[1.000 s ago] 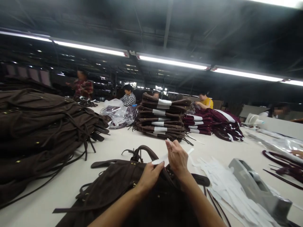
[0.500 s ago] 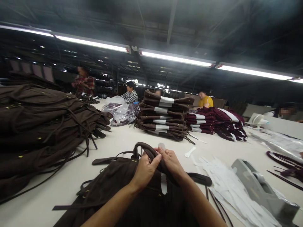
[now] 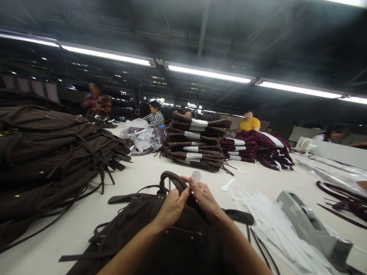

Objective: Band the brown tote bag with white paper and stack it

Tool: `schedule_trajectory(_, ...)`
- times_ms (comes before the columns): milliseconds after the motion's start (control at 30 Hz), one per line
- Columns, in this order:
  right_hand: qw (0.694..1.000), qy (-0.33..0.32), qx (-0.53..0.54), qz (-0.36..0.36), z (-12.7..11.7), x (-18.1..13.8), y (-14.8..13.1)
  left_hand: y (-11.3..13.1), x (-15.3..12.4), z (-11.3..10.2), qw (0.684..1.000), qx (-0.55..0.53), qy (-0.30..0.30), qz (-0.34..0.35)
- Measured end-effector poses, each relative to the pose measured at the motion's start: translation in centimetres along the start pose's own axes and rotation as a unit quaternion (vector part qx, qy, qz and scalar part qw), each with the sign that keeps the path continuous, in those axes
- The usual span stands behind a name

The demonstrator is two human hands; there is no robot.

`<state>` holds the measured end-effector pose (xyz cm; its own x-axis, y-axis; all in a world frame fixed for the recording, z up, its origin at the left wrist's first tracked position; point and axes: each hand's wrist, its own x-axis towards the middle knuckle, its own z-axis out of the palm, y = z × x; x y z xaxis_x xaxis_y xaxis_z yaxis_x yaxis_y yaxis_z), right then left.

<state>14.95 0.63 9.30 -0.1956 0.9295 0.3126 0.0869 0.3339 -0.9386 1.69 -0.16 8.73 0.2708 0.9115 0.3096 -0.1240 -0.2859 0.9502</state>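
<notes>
A dark brown suede bag (image 3: 137,225) lies on the white table (image 3: 143,172) in front of me, its curved handle (image 3: 172,178) raised. My left hand (image 3: 172,204) is closed round the handle. My right hand (image 3: 205,196) is closed too, pinching a white paper strip (image 3: 196,175) against the handle, with the strip's rounded end sticking up above my fingers.
A large heap of brown bags (image 3: 48,152) fills the left. Stacked brown bags with white bands (image 3: 195,147) and maroon bags (image 3: 258,149) lie farther back. White paper strips (image 3: 275,229) and a grey tape dispenser (image 3: 309,229) lie at my right. Several people work along the far side.
A second ago my right hand held the white strip up above the bag. Both hands have since come together on the handle, with the strip pressed against it.
</notes>
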Motion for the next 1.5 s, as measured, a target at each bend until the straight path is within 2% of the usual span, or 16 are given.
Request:
schedule_trajectory(100,0.998,-0.06,-0.006,0.025,-0.3,-0.3,-0.6,0.2,0.3,-0.7,0.997,-0.055,0.02,-0.043)
schedule_trajectory(233,0.995,-0.092,-0.028,0.017,-0.6,-0.8,-1.6,0.0,0.6,-1.4,0.982,-0.151,0.012,-0.115)
schedule_trajectory(367,0.992,-0.122,-0.014,0.018,-1.0,-1.0,-2.5,0.2,1.0,-2.0,0.968,-0.22,0.025,-0.118)
schedule_trajectory(467,0.997,-0.077,-0.019,0.015,-1.0,-0.9,-2.5,0.4,1.0,-1.9,0.967,-0.231,0.027,-0.107)
schedule_trajectory(567,0.999,0.004,-0.04,-0.035,-0.7,-0.7,-2.0,0.4,0.7,-1.4,0.973,-0.207,0.039,-0.094)
schedule_trajectory(667,0.992,0.094,-0.04,-0.075,-0.6,-0.5,-1.6,0.2,0.3,-0.8,0.981,-0.156,0.076,-0.085)
schedule_trajectory(767,0.989,0.139,-0.001,-0.054,-0.5,-0.6,-1.7,0.3,-0.2,-0.5,0.984,-0.118,0.119,-0.054)
schedule_trajectory(833,0.988,0.141,0.048,-0.034,-0.4,-0.8,-2.1,0.9,-0.5,-0.5,0.985,-0.112,0.132,-0.01)
schedule_trajectory(900,0.989,0.123,0.076,-0.044,-0.2,-1.2,-2.7,1.6,-0.8,-0.7,0.986,-0.115,0.119,0.03)
schedule_trajectory(1000,0.988,0.087,0.028,-0.12,0.3,-1.4,-3.5,2.8,-0.9,-1.0,0.99,-0.116,0.072,0.044)
schedule_trajectory(1100,0.982,0.091,-0.007,-0.166,0.6,-0.3,-3.9,3.4,-0.7,-1.1,0.988,-0.144,0.049,0.034)
schedule_trajectory(1200,0.983,0.122,0.027,-0.135,-0.1,1.6,-3.5,3.3,0.1,-1.0,0.982,-0.185,0.011,0.043)
schedule_trajectory(1300,0.985,0.135,0.078,-0.079,-1.0,2.8,-2.7,3.1,1.5,-0.7,0.987,-0.157,-0.019,0.036)
schedule_trajectory(1400,0.983,0.126,0.129,-0.033,-1.5,2.6,-2.0,3.0,3.0,-0.2,0.995,-0.093,0.012,0.019)
schedule_trajectory(1500,0.982,0.121,0.142,-0.033,-1.6,2.0,-1.8,2.9,3.9,0.2,0.998,-0.048,0.027,0.038)
